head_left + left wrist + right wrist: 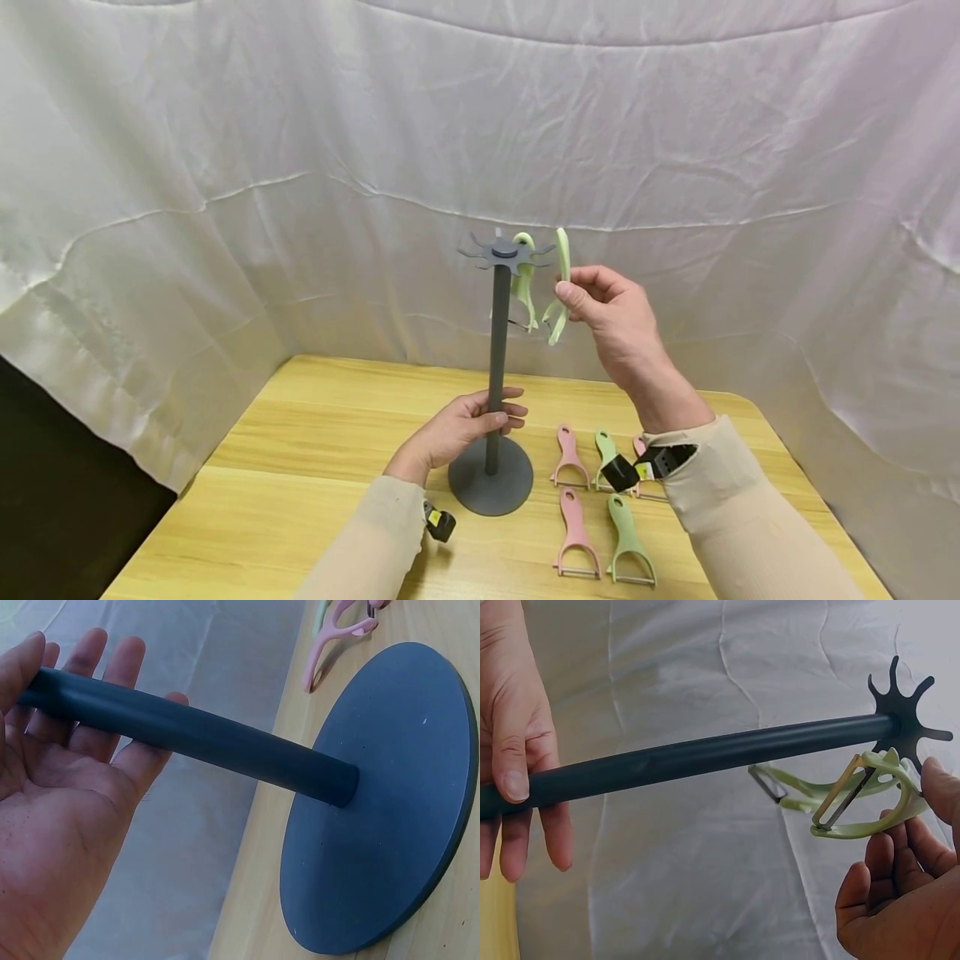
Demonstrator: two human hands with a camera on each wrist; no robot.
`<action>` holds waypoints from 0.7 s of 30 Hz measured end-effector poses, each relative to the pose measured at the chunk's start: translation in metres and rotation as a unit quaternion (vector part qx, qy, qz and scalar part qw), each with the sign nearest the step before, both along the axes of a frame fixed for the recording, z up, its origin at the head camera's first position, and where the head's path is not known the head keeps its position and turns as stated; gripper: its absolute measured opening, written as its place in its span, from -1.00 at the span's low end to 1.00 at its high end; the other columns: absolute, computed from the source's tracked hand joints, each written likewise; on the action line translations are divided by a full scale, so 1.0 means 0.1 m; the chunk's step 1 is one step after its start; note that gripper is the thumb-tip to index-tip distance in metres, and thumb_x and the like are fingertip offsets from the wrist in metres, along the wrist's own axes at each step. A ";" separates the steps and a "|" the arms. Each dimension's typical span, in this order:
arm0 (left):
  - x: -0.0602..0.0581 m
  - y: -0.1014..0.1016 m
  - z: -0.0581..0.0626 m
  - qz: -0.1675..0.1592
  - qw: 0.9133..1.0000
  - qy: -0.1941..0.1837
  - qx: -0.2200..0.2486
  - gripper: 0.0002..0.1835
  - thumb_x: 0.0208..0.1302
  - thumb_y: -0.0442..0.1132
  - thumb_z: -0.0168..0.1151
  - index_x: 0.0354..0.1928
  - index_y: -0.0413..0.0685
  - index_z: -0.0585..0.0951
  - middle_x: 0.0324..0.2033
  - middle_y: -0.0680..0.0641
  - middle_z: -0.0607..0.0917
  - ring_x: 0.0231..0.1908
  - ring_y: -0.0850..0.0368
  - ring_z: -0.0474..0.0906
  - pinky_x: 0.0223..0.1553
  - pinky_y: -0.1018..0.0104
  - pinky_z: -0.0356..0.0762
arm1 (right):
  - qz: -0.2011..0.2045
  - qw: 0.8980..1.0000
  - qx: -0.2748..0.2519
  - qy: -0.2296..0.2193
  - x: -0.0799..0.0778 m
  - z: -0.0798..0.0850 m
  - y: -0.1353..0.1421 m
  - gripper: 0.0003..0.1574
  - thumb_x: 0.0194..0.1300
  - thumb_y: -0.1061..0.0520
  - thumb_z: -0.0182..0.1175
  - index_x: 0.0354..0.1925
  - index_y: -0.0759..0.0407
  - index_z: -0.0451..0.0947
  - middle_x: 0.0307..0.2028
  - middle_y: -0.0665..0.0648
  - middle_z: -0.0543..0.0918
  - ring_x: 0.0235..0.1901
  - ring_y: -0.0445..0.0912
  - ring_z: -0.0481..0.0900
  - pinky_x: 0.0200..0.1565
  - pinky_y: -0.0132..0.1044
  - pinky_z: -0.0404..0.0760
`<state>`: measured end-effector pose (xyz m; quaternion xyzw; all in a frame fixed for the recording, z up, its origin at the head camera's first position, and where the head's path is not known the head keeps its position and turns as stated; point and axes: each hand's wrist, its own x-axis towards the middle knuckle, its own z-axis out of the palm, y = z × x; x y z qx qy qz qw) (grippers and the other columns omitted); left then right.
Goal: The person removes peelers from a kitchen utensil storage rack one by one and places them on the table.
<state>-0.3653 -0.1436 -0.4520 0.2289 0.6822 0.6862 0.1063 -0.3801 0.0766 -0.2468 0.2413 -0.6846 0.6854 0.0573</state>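
A dark grey hook stand point(498, 350) rises upright from a round base, with a ring of hooks at its top. My left hand point(467, 425) holds the pole low down, thumb in front and loosely extended fingers behind. One light green peeler point(522, 287) hangs from a hook on the stand's right side. Beside it, my right hand point(617, 321) pinches a second light green peeler point(561, 258) between thumb and fingers, handle up and blade end down. In the right wrist view, the held peeler's blade point(844, 796) faces the camera, and its handle is largely hidden.
On the wooden table point(322, 467), right of the base, lie several peelers, among them a pink peeler point(573, 529) and a green peeler point(626, 537). My right wrist camera partly covers others. A pale curtain point(420, 167) surrounds the table's back and sides.
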 end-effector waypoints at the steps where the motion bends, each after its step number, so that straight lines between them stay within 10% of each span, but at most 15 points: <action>1: 0.00 0.00 0.00 0.001 1.000 -0.001 0.000 -0.48 0.61 -0.25 0.15 0.53 -0.01 0.44 0.34 -0.27 0.62 0.32 -0.07 0.62 0.39 -0.09 0.48 | 0.000 1.000 0.001 -0.001 0.00 -0.01 0.01 -0.92 0.43 0.21 0.38 -0.20 0.02 0.71 -0.29 -0.15 0.77 -0.29 -0.24 0.59 -0.18 -0.38 0.57; 21: 0.01 0.00 0.01 0.005 1.000 0.004 -0.001 -0.49 0.62 -0.26 0.14 0.53 0.00 0.44 0.34 -0.28 0.62 0.32 -0.05 0.62 0.38 -0.04 0.50 | -0.024 0.999 0.038 -0.006 0.07 -0.17 0.18 -0.81 0.38 0.22 0.43 -0.05 0.19 0.69 -0.28 -0.19 0.78 -0.13 -0.22 0.71 0.05 -0.38 0.64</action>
